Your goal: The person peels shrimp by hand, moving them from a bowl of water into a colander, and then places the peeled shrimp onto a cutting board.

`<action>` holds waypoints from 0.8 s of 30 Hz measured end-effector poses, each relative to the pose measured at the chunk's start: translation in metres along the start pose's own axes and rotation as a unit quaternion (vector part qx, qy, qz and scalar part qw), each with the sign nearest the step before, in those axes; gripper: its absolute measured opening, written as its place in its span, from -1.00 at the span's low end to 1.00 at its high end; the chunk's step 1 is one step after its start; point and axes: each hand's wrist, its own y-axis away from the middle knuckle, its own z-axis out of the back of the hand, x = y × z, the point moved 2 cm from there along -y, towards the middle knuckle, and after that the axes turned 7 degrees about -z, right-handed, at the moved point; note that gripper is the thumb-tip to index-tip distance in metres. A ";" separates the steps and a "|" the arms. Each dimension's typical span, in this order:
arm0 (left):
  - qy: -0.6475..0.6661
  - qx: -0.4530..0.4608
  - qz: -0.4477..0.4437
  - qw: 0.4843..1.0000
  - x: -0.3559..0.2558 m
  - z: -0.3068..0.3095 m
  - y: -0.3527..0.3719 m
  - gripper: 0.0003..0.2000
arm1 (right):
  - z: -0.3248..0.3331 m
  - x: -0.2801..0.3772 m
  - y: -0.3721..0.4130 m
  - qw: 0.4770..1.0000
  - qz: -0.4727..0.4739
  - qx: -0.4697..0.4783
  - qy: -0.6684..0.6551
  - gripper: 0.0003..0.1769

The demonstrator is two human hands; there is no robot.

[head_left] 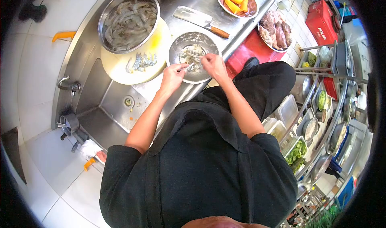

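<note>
Both my hands are over a perforated metal colander (175, 55) with shells and shrimp bits (192, 53) inside. My left hand (173, 77) is at its left side, fingertips pinched together on something too small to make out. My right hand (214, 66) is at its right side, its fingers curled together; what they hold is hidden. Left of the colander, a pile of peeled-looking shrimp (142, 62) lies on a round cutting board (118, 73). On that board's upper part stands a big metal bowl of whole shrimp (130, 22). A cleaver (197, 18) with a wooden handle rests above the colander.
A steel sink (100, 115) with a faucet (70, 86) is at the left. Carrots (237, 4) sit in a small colander at the top. A bowl of meat (275, 30) stands on a red surface (253, 53) at the right, near shelves of food containers.
</note>
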 end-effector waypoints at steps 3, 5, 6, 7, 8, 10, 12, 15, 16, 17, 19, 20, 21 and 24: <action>-0.016 0.010 -0.021 1.000 -0.015 0.003 -0.003 -0.79 | -0.031 0.001 0.007 0.974 0.126 0.030 -0.184 -0.70; -0.001 -0.029 -0.060 0.998 -0.020 -0.001 -0.003 -0.84 | -0.037 0.000 0.008 0.977 0.098 0.066 -0.179 -0.74; 0.005 -0.051 -0.080 0.996 -0.022 -0.001 -0.003 -0.86 | -0.038 0.001 0.010 0.977 0.057 0.087 -0.187 -0.75; 0.000 -0.049 -0.131 0.990 -0.020 0.001 -0.001 -0.86 | -0.039 0.003 0.012 0.975 0.017 0.109 -0.194 -0.76; -0.006 -0.048 -0.182 0.982 -0.016 0.001 0.002 -0.86 | -0.037 0.005 0.013 0.966 0.007 0.111 -0.233 -0.79; -0.025 -0.058 -0.255 0.965 -0.019 0.004 0.009 -0.87 | -0.039 -0.002 0.010 0.963 -0.025 0.104 -0.248 -0.80; -0.023 -0.090 -0.229 0.969 -0.019 0.014 0.013 -0.88 | -0.033 -0.005 0.009 0.973 -0.035 0.074 -0.215 -0.77; -0.018 -0.158 -0.186 0.970 -0.010 0.041 0.011 -0.86 | -0.014 -0.003 0.008 0.996 -0.007 0.001 -0.091 -0.66; -0.023 -0.187 -0.169 0.967 -0.010 0.055 0.009 -0.85 | -0.010 -0.001 0.006 0.999 0.025 -0.013 -0.028 -0.60; -0.029 -0.216 -0.152 0.964 -0.008 0.069 0.008 -0.84 | -0.005 0.000 0.007 0.998 0.025 -0.038 0.039 -0.58; -0.100 -0.224 -0.127 0.961 -0.003 0.095 0.004 -0.83 | -0.005 0.002 0.008 0.995 0.003 -0.049 0.085 -0.56; -0.185 -0.228 -0.138 0.946 -0.004 0.107 0.002 -0.82 | -0.005 0.004 0.008 0.993 -0.010 -0.016 0.114 -0.69; -0.268 -0.230 -0.148 0.924 -0.006 0.116 -0.001 -0.82 | -0.009 0.000 0.008 0.993 0.049 -0.042 0.099 -0.74; -0.249 -0.242 -0.163 0.923 -0.011 0.139 -0.021 -0.80 | -0.021 -0.009 0.012 0.982 0.147 -0.067 0.101 -0.67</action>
